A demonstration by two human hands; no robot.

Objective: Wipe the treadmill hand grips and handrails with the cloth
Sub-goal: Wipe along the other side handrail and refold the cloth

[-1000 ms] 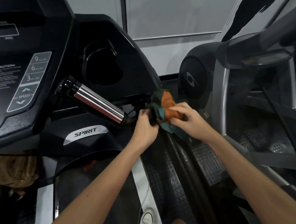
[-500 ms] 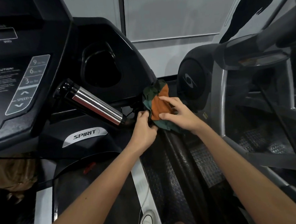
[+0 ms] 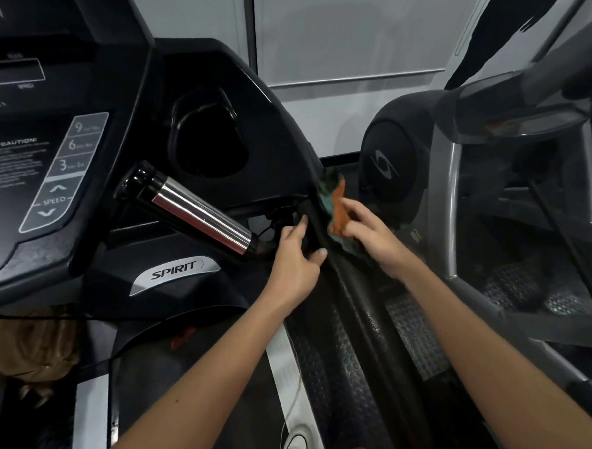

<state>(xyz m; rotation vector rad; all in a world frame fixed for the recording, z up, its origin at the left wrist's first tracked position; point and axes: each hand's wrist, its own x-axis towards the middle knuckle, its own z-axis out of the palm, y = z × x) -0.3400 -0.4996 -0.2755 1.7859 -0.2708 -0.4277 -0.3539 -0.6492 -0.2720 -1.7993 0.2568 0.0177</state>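
Left hand point(image 3: 295, 262) is curled round the black padded treadmill handrail point(image 3: 356, 296) just below the black console point(image 3: 276, 129). Right hand point(image 3: 370, 236), motion-blurred, grips the crumpled orange-and-teal cloth point(image 3: 336, 201) against the rail's right side. Hands are close, with the rail between them.

A pale grey panelled wall point(image 3: 346, 29) runs behind, split by a dark vertical strip point(image 3: 250, 31) and a thin horizontal rail point(image 3: 348, 79). A black painted shape point(image 3: 497, 28) crosses its upper right. A grey-framed neighbouring machine point(image 3: 446, 199) stands at the right, dimly lit.
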